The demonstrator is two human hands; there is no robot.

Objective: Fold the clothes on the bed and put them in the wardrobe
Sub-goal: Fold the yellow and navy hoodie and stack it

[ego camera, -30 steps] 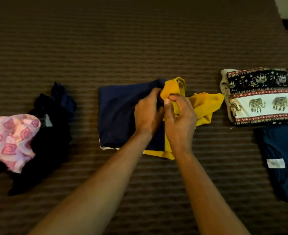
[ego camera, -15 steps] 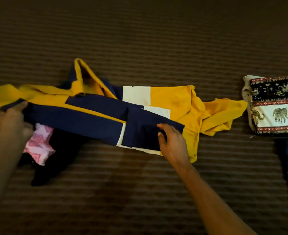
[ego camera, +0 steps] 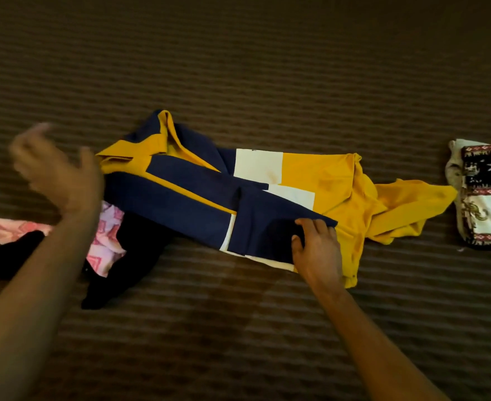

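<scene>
From the head camera, a yellow, navy and white shirt (ego camera: 267, 195) lies spread and rumpled across the middle of the brown striped bed (ego camera: 238, 68). The right hand (ego camera: 316, 250) rests palm-down on the shirt's near edge, fingers spread flat on a navy panel, gripping nothing. The left hand (ego camera: 56, 166) is raised above the bed just left of the shirt, blurred, fingers loosely open and empty. Under the shirt's left end sits a heap of dark clothes (ego camera: 134, 256) with a pink patterned garment (ego camera: 105, 244). At the right edge lies a folded elephant-print cloth (ego camera: 487, 195), apart from the shirt.
</scene>
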